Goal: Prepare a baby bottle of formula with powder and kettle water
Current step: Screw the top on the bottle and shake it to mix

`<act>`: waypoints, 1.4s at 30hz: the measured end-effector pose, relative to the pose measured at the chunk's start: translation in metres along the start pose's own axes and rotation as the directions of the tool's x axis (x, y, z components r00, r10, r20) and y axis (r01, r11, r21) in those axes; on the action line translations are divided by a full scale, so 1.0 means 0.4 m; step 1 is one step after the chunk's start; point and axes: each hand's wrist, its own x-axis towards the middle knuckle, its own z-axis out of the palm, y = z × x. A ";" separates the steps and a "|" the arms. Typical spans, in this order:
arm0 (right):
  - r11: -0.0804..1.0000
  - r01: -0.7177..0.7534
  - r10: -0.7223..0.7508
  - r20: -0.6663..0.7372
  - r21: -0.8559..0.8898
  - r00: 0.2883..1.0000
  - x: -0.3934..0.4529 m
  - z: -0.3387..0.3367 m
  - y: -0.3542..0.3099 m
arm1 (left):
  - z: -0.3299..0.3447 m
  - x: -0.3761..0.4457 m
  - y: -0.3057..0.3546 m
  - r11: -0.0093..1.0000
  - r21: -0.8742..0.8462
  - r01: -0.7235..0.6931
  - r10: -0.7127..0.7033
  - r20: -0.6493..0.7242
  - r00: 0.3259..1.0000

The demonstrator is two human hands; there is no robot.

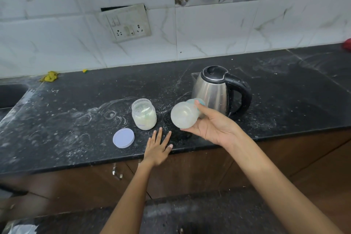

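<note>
My right hand (210, 125) grips a translucent baby bottle (184, 115) with milky liquid inside, tipped on its side above the counter, its base toward me and its teal-ringed top pointing at the kettle. The steel kettle (214, 91) with a black lid and handle stands just behind it. An open jar of white formula powder (144, 115) sits to the left, and its white lid (123, 137) lies flat near the counter's front. My left hand (158, 147) rests flat on the black counter (76, 129), fingers straight, just in front of the jar.
White powder smears cover the counter. A sink (9, 95) lies at the far left, with a yellow cloth (49, 76) behind it. A wall socket (127, 24) is on the tiled wall. A red object (347, 43) shows at the right edge. Brown cabinets are below.
</note>
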 end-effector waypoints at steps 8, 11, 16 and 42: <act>0.997 -0.015 0.017 -0.020 0.078 1.000 -0.008 0.033 -0.008 | 0.002 0.004 0.000 1.000 0.003 -0.002 0.002 -0.008 1.000; 0.996 0.017 -0.023 -0.058 -0.091 0.998 -0.006 0.030 0.000 | 0.002 0.005 0.000 1.000 0.000 0.000 0.000 -0.011 1.000; 0.944 0.133 -0.176 -0.119 -0.303 0.977 0.006 0.009 0.005 | 0.002 0.004 -0.001 1.000 0.006 -0.004 0.004 -0.012 1.000; 0.745 0.381 -0.465 -0.017 -0.548 0.885 0.085 -0.115 0.041 | 0.003 0.002 -0.005 0.999 -0.020 -0.029 0.028 -0.031 0.999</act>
